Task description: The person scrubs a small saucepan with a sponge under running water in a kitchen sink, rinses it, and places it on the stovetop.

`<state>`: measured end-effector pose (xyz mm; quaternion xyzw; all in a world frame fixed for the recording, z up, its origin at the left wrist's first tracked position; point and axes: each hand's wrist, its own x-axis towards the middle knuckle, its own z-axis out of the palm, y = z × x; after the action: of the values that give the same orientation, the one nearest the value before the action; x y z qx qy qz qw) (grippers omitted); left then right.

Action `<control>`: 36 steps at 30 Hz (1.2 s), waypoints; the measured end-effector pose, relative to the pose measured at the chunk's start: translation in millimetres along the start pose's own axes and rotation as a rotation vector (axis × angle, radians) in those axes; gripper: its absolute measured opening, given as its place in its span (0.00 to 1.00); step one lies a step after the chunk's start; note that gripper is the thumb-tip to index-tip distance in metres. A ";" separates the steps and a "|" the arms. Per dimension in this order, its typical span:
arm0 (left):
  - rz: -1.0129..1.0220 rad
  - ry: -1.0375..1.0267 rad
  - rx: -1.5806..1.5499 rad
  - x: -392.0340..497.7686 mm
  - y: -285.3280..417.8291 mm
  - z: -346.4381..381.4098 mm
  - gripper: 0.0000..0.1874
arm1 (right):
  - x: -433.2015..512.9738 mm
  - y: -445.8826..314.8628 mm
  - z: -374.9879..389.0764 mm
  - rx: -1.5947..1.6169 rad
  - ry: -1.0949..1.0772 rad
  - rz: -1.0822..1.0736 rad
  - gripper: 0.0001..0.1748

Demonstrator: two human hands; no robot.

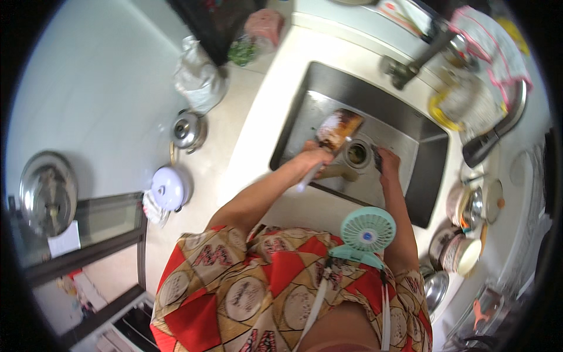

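Note:
My left hand [317,157] is over the stainless-steel sink [409,171]. It grips a flat rectangular utensil [338,127], a small pan or a broad blade; blur hides which. Brown and dark stains cover much of its pale face, and a light handle [310,177] sticks out below my hand. Lower right of it, my right hand [389,162] is closed around a small dark thing [377,157], too blurred to name. Between my hands, the round drain [357,154] shows in the sink floor. A yellowish object [341,173] lies below it, partly covered by my left hand.
A faucet [409,70] stands behind the sink. On the right counter are a pull-out spray head [479,149], bowls [467,256] and a yellow-rimmed item [444,105]. Pots [169,188] and a white bag [200,83] are at left. A mint fan [368,233] hangs at my chest.

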<state>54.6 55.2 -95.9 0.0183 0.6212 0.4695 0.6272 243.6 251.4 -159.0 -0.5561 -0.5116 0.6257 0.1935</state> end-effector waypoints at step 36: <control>0.027 -0.677 -0.541 21.5 2.9 -23.5 0.16 | -80.7 -62.8 69.1 -0.276 -0.064 -0.654 0.16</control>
<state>29.7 56.8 -115.8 0.0145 0.2349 0.5911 0.7715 186.1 181.7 -74.9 -0.3637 -0.7483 0.4727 0.2905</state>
